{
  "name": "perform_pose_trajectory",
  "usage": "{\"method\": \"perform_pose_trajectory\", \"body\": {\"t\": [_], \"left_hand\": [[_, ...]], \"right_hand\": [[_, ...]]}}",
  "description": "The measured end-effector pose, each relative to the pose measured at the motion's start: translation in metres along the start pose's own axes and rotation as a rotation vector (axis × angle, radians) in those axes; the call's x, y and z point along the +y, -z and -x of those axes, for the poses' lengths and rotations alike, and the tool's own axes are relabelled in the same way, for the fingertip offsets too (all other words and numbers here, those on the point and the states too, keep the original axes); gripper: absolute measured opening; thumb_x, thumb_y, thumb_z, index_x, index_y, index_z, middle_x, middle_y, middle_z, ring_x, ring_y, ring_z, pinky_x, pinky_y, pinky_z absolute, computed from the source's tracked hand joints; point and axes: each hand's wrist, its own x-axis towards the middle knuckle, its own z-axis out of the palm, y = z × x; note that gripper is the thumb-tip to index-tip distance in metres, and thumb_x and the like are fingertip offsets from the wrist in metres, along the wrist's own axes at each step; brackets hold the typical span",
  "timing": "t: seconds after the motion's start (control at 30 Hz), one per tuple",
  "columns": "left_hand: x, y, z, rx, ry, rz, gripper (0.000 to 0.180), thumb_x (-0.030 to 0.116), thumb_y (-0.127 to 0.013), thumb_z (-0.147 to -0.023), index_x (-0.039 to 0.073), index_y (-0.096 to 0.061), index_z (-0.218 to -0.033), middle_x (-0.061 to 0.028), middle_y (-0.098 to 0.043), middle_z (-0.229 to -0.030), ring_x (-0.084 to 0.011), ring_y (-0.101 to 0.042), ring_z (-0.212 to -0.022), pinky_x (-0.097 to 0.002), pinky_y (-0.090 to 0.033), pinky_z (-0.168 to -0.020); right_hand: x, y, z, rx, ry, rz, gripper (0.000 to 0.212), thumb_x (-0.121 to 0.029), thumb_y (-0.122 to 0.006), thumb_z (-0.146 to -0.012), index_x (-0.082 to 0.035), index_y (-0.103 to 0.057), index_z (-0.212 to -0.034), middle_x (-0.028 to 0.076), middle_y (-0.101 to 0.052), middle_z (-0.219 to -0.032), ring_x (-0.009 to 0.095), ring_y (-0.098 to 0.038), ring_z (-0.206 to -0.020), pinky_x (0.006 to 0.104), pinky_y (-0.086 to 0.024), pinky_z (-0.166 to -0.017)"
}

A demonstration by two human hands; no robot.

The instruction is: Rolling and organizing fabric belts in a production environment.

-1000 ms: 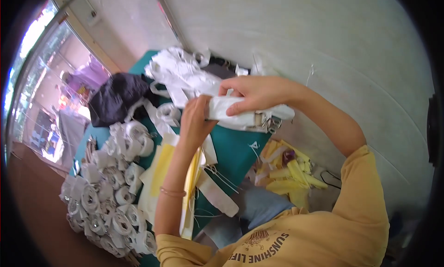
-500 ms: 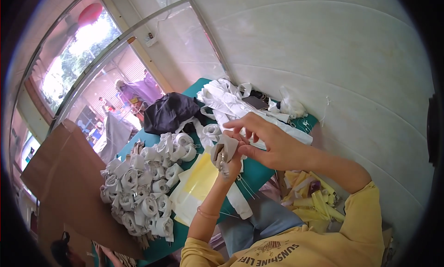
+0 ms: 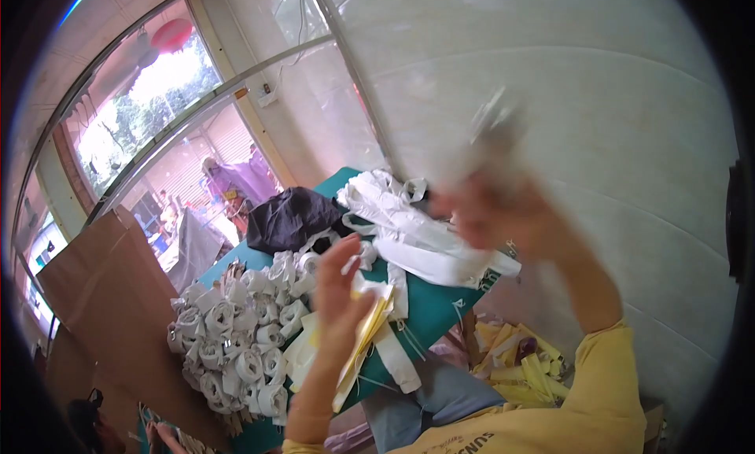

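Head view, right hand lifted with blurred bundle, left hand emptied

Daylight from far-left window, highlights blown out; right-hand wall duller, evenly lit. Right hand and pale bundle motion-smeared; left hand softly blurred. Fisheye curvature; corners black.
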Motion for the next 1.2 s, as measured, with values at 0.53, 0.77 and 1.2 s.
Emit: {"method": "perform_pose_trajectory", "body": {"t": [0.53,0.77,1.2], "left_hand": [[0.015,-0.082,-0.048,-0.259,0.002,0.143,0.039,0.026,-0.044,-0.099,0.0,-0.049,-0.127,0.0036,-0.051,-0.078,-0.003,-0.049,-0.071,-0.0183,-0.041,-0.063],[0.029,-0.079,-0.047,-0.345,0.229,0.139,0.039,0.025,-0.041,-0.1,0.001,-0.048,-0.13,0.0,-0.058,-0.086,-0.0032,-0.052,-0.072,-0.0177,-0.042,-0.064],[0.033,-0.052,-0.057,-0.293,-0.221,-0.359,0.026,0.017,-0.065,-0.081,-0.001,-0.061,-0.1,-0.006,-0.063,-0.083,-0.0133,-0.057,-0.075,-0.0247,-0.043,-0.072]], "right_hand": [[0.023,0.001,0.031,-0.128,-0.317,0.071,0.066,-0.064,-0.026,-0.09,-0.003,-0.05,-0.094,0.005,-0.057,-0.069,0.012,-0.057,-0.063,0.0249,-0.047,-0.058],[0.04,-0.001,0.04,-0.062,-0.227,-0.049,0.064,-0.057,-0.024,-0.094,-0.001,-0.053,-0.089,0.006,-0.058,-0.07,0.013,-0.058,-0.063,0.0255,-0.047,-0.059],[0.084,-0.009,0.049,0.162,-0.081,0.354,0.03,-0.027,-0.052,-0.092,0.0,-0.053,-0.104,0.01,-0.057,-0.063,0.022,-0.059,-0.054,0.0286,-0.045,-0.05]]}}
